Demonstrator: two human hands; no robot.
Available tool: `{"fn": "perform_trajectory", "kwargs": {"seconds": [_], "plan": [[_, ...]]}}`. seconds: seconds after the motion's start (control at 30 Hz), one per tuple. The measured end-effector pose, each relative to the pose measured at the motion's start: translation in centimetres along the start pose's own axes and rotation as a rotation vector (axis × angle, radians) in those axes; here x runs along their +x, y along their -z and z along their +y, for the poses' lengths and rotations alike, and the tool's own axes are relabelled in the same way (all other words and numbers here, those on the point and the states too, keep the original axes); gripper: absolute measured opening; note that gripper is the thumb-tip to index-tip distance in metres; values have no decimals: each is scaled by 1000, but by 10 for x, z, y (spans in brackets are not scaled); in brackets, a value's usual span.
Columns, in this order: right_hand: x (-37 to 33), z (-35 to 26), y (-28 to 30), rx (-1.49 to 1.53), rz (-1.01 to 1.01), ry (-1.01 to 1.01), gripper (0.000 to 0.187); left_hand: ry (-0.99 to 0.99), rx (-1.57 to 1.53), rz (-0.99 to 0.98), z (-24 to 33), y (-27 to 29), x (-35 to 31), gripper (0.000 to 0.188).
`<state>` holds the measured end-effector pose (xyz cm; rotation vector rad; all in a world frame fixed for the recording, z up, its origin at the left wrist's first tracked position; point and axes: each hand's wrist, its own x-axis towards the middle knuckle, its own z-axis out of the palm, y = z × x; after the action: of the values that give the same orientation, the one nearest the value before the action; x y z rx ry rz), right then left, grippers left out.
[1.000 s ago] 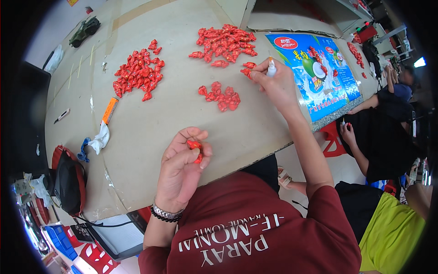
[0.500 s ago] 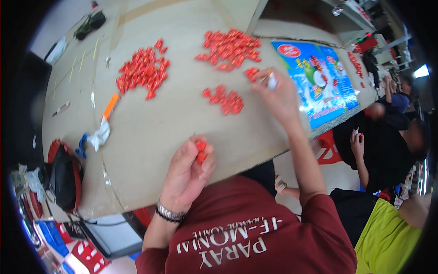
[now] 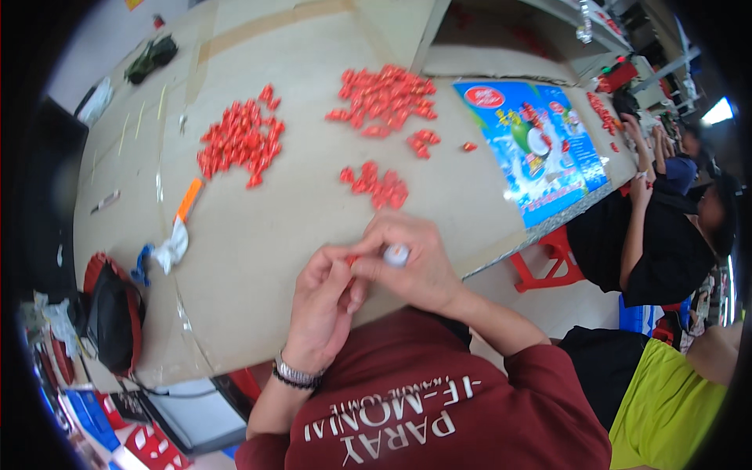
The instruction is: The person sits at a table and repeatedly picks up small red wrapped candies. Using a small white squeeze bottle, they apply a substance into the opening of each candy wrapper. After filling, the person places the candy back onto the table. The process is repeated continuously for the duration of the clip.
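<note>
My two hands meet over the near edge of the table. In my left hand point(image 3: 319, 301), closed, a small shiny red piece point(image 3: 351, 260) shows between the fingertips. My right hand point(image 3: 427, 262) is curled round a small white bottle point(image 3: 396, 254), its round end facing up, while thumb and finger touch the red piece. Ahead of them lies a small group of red pieces point(image 3: 376, 186). Farther off are a big red pile point(image 3: 388, 98) and another pile point(image 3: 241, 142) to the left. A little cluster point(image 3: 423, 142) and one lone piece point(image 3: 469, 146) sit to the right.
A blue printed sheet point(image 3: 533, 149) covers the table's right part, beside a shelf. On the left lie an orange-handled tool point(image 3: 188, 200) with white wrapping, a black-and-red pouch point(image 3: 113, 313) and a pen-like item point(image 3: 105, 201). Co-workers sit along the right, near a red stool point(image 3: 552, 262).
My right hand has come back from the far right cluster to meet my left hand, the white bottle still in it. A lone red piece now lies apart near the blue sheet.
</note>
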<state>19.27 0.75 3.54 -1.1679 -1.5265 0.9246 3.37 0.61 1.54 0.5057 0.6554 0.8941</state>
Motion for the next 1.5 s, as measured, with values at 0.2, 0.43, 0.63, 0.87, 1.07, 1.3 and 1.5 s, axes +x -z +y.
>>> {"fn": "perform_trajectory", "kwargs": {"seconds": [0.2, 0.43, 0.63, 0.87, 1.07, 1.3, 1.5], "plan": [[-8, 0, -2, 68, -74, -154, 25, 59, -128, -53, -7, 13, -3, 17], [-10, -5, 11, -130, -73, 51, 38, 155, -396, -113, -2, 18, -3, 26], [-14, -9, 19, -332, -63, 55, 39, 151, -471, -164, -6, 23, -3, 27], [-20, -6, 16, 131, 116, -126, 37, 158, -452, -127, -2, 27, -5, 27], [-22, -4, 20, 247, 166, 32, 32, 150, -516, -103, 2, 17, -6, 20], [-26, -6, 18, 242, 187, 280, 23, 196, -575, -114, -2, 20, -7, 19], [-27, 1, 18, 94, 188, 430, 24, 183, -621, -137, -9, 19, -5, 20]]}}
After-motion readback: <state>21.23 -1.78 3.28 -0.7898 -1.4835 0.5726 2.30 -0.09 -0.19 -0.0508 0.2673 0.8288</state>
